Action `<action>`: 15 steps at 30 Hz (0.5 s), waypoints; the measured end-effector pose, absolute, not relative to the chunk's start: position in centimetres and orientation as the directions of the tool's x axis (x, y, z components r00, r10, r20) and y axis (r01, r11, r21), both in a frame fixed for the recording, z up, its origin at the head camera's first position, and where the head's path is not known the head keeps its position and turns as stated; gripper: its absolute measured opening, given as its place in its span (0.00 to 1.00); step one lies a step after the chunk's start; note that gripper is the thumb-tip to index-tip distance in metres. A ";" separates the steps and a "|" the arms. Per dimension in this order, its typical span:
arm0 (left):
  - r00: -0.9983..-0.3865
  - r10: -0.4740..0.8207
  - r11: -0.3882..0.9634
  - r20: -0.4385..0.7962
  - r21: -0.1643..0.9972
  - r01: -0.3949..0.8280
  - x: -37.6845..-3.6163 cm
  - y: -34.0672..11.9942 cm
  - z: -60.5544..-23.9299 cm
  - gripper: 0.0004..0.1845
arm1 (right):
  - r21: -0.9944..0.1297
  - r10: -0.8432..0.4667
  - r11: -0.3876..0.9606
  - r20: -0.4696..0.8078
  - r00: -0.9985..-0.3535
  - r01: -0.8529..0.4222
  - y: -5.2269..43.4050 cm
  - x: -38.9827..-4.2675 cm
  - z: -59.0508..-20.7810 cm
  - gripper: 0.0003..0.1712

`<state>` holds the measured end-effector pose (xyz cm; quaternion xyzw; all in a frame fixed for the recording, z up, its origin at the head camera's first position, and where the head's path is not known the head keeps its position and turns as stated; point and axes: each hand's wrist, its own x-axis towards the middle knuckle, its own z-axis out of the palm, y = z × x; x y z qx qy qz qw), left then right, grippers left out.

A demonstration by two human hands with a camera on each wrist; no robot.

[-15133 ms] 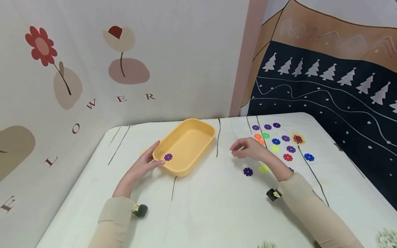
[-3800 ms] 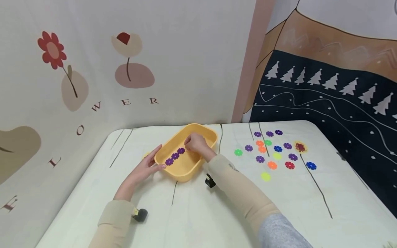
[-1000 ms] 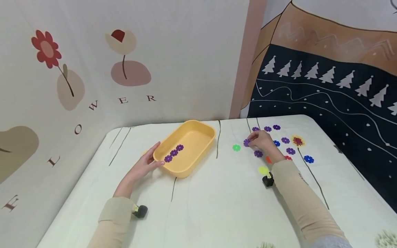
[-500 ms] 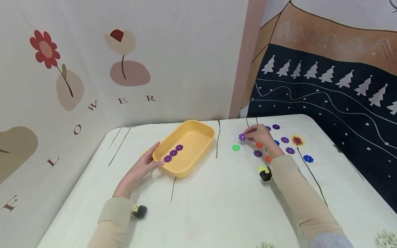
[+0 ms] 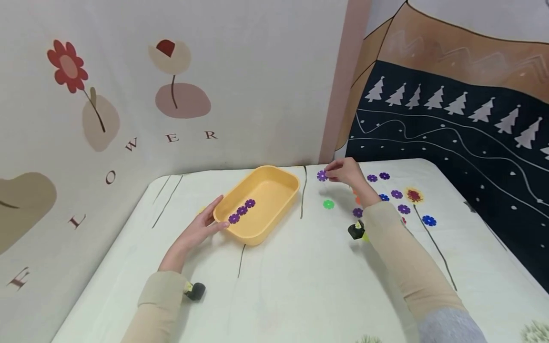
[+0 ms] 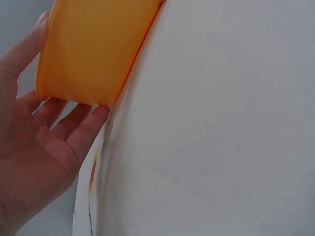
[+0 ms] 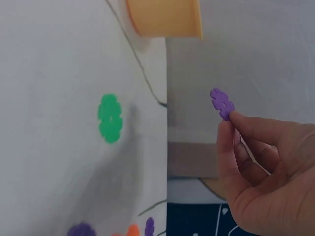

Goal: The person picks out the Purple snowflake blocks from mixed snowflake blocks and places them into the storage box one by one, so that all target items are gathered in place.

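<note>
A yellow tray (image 5: 280, 178) (image 6: 93, 44) (image 7: 165, 19) lies on the white table with three purple flower pieces (image 5: 242, 210) in a row inside it. My left hand (image 5: 206, 227) (image 6: 39, 142) rests with straight fingers against the tray's near-left corner. My right hand (image 5: 343, 172) (image 7: 256, 162) is lifted above the table, right of the tray, and pinches a purple flower piece (image 5: 322, 176) (image 7: 222, 103) between thumb and fingertips. A green flower piece (image 5: 328, 204) (image 7: 110, 118) lies on the table below it.
Several flower pieces, purple (image 5: 403, 208), blue (image 5: 428, 220), orange and red, lie scattered at the table's right behind my right forearm. A printed flower (image 5: 413, 195) marks the cloth there. Walls close the back and right sides.
My right hand picked a purple piece from the scatter, lifted it and carried it left toward the tray. The left hand and tray have stayed still.
</note>
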<state>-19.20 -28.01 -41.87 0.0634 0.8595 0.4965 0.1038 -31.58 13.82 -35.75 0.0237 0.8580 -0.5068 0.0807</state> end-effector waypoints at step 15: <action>-0.969 0.219 0.498 -0.115 0.867 0.010 -19.1 -28.1 -41.7 0.46 | -0.890 -0.115 0.451 -0.125 -0.985 0.061 7.4 -32.4 -34.3 0.11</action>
